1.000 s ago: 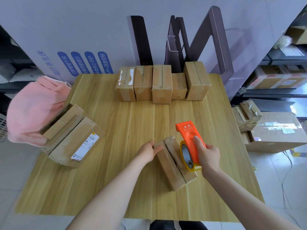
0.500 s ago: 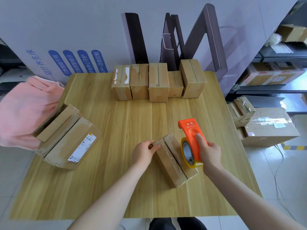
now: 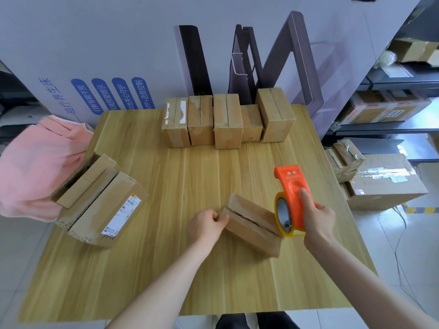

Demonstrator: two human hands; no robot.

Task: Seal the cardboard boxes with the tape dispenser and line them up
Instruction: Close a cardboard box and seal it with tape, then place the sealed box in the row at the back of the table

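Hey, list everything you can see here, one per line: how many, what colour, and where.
Small cardboard box: one, brown, near table's middle.
Plastic tape dispenser: one, orange, at that box's right end.
Row of cardboard boxes: five, brown, table's far edge.
Larger cardboard boxes: two, brown, table's left edge.
Wooden table: one, pale yellow, centre.
Soft cloth: one, pink, left of table.
Floor cartons: several, brown, right of table.
Left hand: grips small box's left end.
Right hand: holds dispenser.

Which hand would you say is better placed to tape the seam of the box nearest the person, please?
The right hand: it grips the orange tape dispenser at the right end of the box, while the left hand holds its left end.
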